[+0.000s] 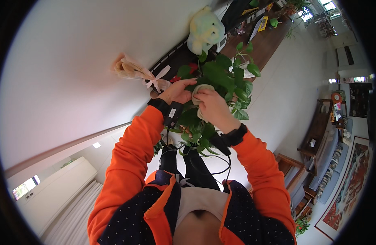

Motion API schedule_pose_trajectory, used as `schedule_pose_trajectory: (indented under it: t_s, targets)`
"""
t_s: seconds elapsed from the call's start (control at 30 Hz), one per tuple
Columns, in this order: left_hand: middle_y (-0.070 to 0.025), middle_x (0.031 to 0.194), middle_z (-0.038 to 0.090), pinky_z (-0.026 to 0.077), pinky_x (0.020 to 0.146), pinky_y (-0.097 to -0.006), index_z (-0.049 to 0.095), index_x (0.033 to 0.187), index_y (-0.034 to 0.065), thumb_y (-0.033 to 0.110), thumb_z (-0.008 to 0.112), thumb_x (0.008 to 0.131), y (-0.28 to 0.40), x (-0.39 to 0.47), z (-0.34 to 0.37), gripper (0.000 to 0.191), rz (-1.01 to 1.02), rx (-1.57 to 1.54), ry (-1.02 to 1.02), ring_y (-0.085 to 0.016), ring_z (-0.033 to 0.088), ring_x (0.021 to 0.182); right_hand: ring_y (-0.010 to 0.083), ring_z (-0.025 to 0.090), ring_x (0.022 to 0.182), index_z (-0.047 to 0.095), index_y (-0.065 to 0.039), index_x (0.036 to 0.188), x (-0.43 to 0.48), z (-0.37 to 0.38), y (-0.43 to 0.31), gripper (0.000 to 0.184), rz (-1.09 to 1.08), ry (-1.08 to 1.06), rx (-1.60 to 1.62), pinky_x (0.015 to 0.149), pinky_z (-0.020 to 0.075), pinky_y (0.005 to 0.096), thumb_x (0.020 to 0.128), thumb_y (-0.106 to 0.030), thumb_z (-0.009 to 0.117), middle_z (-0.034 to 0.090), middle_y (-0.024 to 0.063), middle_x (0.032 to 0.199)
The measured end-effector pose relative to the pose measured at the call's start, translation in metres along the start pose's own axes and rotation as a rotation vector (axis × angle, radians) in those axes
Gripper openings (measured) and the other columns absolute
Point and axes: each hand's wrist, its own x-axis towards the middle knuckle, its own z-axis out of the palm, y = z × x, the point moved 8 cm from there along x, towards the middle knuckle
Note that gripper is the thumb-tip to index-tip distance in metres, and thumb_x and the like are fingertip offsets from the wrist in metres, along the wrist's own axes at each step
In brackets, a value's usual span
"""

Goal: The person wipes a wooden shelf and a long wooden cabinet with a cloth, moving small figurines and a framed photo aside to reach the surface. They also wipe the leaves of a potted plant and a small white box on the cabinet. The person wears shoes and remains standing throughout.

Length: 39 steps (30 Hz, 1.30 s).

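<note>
A leafy green potted plant [220, 75], apparently a pothos, fills the space before me, its trailing leaves hanging over the cabinet's end. Bunched in my right hand [214, 105] is a pale beige cloth [201, 92], pressed against the foliage near the plant's middle. My left hand [180, 90] reaches in from the left, fingers bent beside the cloth and among the leaves. Whether its fingertips pinch a leaf is hidden. Each wrist carries a black strap with a small cabled box.
A pastel plush toy [205, 30] sits behind the plant on the dark wooden cabinet [272, 46]. Left of my left hand lies a wrapped dried bouquet [139, 72] against the white wall. Wooden seating [321, 134] stands far right. A cable loop [220, 168] hangs below my wrists.
</note>
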Motion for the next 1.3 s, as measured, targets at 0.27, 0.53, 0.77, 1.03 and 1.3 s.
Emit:
schedule_pose_trajectory:
  t_s: [0.27, 0.53, 0.77, 1.03, 1.3]
  targets:
    - [-0.0138, 0.123, 0.056, 0.041, 0.105, -0.0394, 0.049, 0.123, 0.0004, 0.020, 0.049, 0.098, 0.003, 0.006, 0.001, 0.032, 0.142, -0.136, 0.027, -0.026, 0.054, 0.115, 0.0347, 0.065, 0.088, 0.061, -0.001, 0.115, 0.004, -0.014, 0.003, 0.037, 0.179, 0.154, 0.039, 0.077, 0.0525, 0.0427, 0.079, -0.002, 0.051, 0.066, 0.0190, 0.098]
    - [-0.0125, 0.124, 0.057, 0.037, 0.106, -0.0404, 0.047, 0.127, -0.0019, 0.035, 0.045, 0.099, 0.003, 0.009, 0.006, 0.047, 0.073, -0.086, -0.163, -0.026, 0.052, 0.118, 0.0386, 0.056, 0.100, 0.062, -0.001, 0.095, 0.003, 0.009, 0.019, 0.025, 0.166, 0.256, -0.091, 0.087, 0.0475, 0.0426, 0.071, -0.003, 0.058, 0.059, 0.0221, 0.104]
    - [-0.0140, 0.128, 0.055, 0.035, 0.108, -0.0388, 0.049, 0.127, -0.0014, 0.042, 0.049, 0.096, 0.003, 0.001, -0.011, 0.054, 0.084, -0.039, 0.034, -0.026, 0.051, 0.120, 0.0252, 0.066, 0.082, 0.068, -0.007, 0.104, -0.009, -0.009, 0.063, 0.026, 0.501, 0.268, 0.213, 0.072, 0.0505, 0.0323, 0.084, -0.007, 0.051, 0.066, 0.0186, 0.093]
    - [-0.0130, 0.127, 0.055, 0.036, 0.106, -0.0419, 0.050, 0.124, 0.0005, 0.039, 0.050, 0.097, 0.015, 0.040, -0.006, 0.047, 0.197, -0.059, 0.001, -0.028, 0.049, 0.120, 0.0319, 0.065, 0.090, 0.066, -0.002, 0.108, -0.022, -0.023, 0.093, 0.030, 0.535, 0.471, 0.338, 0.081, 0.0501, 0.0368, 0.083, -0.004, 0.047, 0.067, 0.0169, 0.102]
    - [-0.0123, 0.128, 0.054, 0.035, 0.106, -0.0419, 0.047, 0.128, 0.0017, 0.052, 0.041, 0.097, 0.002, 0.033, 0.012, 0.059, 0.134, 0.014, 0.039, -0.029, 0.050, 0.118, 0.0416, 0.054, 0.100, 0.058, 0.000, 0.100, 0.009, 0.021, 0.037, 0.027, 0.204, 0.301, -0.062, 0.087, 0.0449, 0.0470, 0.073, 0.000, 0.055, 0.058, 0.0216, 0.104]
